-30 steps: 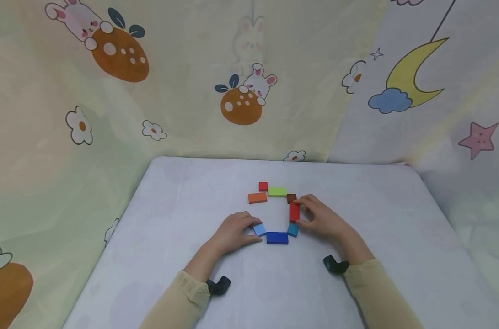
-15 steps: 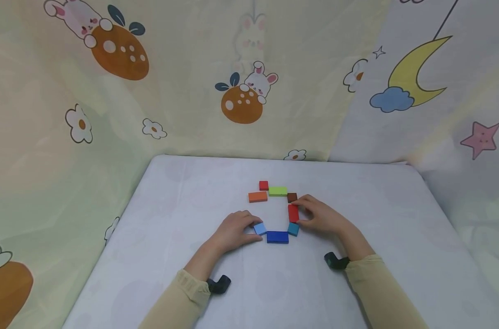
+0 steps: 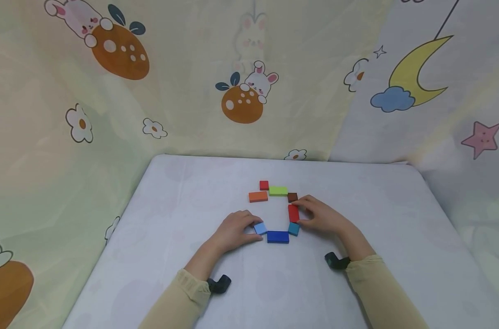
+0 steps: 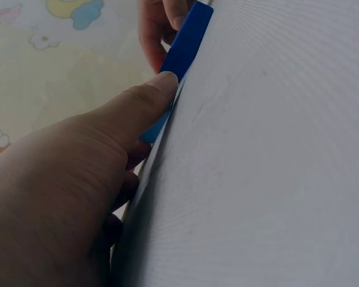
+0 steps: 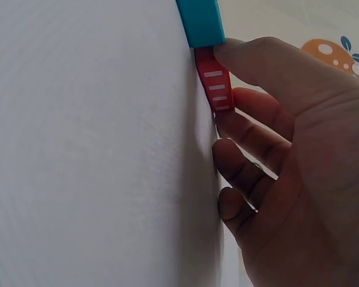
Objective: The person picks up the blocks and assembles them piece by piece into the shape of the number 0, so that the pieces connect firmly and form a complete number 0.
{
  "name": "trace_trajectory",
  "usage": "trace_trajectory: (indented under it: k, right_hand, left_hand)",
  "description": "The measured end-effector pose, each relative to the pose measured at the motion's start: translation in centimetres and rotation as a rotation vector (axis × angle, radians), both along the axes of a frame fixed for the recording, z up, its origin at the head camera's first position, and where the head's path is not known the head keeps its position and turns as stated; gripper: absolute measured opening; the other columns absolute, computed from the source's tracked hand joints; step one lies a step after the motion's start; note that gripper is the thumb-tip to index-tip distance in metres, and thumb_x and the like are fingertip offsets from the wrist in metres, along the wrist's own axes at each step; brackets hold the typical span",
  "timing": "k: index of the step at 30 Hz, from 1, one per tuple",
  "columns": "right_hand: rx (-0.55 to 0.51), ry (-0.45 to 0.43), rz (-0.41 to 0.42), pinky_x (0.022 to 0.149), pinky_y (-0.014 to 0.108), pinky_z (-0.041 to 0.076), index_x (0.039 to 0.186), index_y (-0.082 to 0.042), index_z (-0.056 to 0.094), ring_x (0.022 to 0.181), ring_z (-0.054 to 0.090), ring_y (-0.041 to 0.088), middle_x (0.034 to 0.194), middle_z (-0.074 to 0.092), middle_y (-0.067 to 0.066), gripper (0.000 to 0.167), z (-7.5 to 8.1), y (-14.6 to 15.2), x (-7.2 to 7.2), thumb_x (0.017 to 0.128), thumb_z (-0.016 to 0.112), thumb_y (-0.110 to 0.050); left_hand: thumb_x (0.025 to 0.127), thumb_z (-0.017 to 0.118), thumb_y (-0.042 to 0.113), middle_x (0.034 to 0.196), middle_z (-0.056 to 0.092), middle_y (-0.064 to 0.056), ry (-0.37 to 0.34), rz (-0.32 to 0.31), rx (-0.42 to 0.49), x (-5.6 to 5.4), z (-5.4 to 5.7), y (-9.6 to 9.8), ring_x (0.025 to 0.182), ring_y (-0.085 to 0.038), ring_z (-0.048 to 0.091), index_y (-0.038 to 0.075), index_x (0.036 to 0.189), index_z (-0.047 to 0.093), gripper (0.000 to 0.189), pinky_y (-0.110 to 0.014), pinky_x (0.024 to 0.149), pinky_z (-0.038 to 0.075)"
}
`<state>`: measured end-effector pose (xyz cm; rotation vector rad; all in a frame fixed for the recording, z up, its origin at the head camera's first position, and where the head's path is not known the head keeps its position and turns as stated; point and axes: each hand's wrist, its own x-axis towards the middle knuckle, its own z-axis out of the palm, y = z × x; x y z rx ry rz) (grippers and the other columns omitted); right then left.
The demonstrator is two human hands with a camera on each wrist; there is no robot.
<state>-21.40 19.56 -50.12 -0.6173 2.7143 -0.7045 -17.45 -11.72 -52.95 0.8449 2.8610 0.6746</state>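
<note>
On the white table, my left hand (image 3: 234, 232) has its thumb and index finger around a small light blue block (image 3: 260, 228). Across from it, my right hand (image 3: 324, 215) pinches a long red block (image 3: 293, 213) by its ends. White stripes show on that block's side in the right wrist view. A teal block (image 3: 293, 229) sits at the red block's near end, and a brown block (image 3: 292, 197) lies at the far end. Between the light blue and teal blocks lies a long dark blue block (image 3: 278, 236). In the left wrist view, my left thumb overlaps the dark blue block (image 4: 188, 42).
A lime green block (image 3: 278, 191) reaches left from the brown one. Beyond its left end are a small red block (image 3: 264, 185) and an orange block (image 3: 258, 196). Patterned cloth (image 3: 183, 91) hangs behind the table (image 3: 171, 192).
My right hand has nudged the long red block slightly left, more in line with the teal block. The left hand holds its place on the light blue block.
</note>
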Motion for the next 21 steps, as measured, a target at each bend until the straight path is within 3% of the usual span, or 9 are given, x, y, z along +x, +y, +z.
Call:
trace_trajectory:
  k: [6,11,14,21]
  right_hand:
    - [-0.036,-0.032,-0.022,0.097,0.044,0.052,0.139,-0.027,0.054,0.114,0.053,0.021,0.129,0.054,0.000,0.056,0.0,0.6,-0.4,0.087,0.074,-0.035]
    - [-0.055,-0.008,-0.087,0.082,0.032,0.052,0.131,-0.024,0.059,0.098,0.054,0.019,0.117,0.059,-0.001,0.040,0.9,0.9,-1.1,0.093,0.067,-0.030]
    - [-0.062,0.016,-0.127,0.079,0.032,0.050,0.129,-0.022,0.061,0.095,0.054,0.020,0.117,0.060,0.001,0.035,1.5,0.8,-1.7,0.095,0.065,-0.026]
    - [-0.009,-0.013,-0.128,0.092,0.041,0.053,0.131,-0.021,0.060,0.106,0.054,0.024,0.125,0.058,0.004,0.040,1.4,0.0,-4.1,0.092,0.069,-0.027]
  left_hand:
    - [0.085,0.070,0.057,0.104,0.061,0.015,0.000,0.002,-0.003,0.0,0.0,0.0,0.096,-0.004,0.054,0.031,0.127,0.064,0.050,-0.029,0.091,0.048]
    - [0.085,0.069,0.057,0.104,0.061,0.015,-0.003,0.004,-0.011,0.0,-0.1,0.0,0.097,-0.003,0.055,0.031,0.127,0.064,0.050,-0.029,0.091,0.048]
    - [0.085,0.070,0.057,0.104,0.061,0.015,-0.005,0.006,-0.010,-0.1,-0.1,0.0,0.096,-0.004,0.055,0.031,0.127,0.064,0.050,-0.029,0.090,0.048]
    - [0.085,0.070,0.057,0.104,0.061,0.015,-0.013,0.009,-0.008,-0.1,-0.1,-0.2,0.096,-0.003,0.054,0.031,0.128,0.064,0.050,-0.029,0.091,0.048]
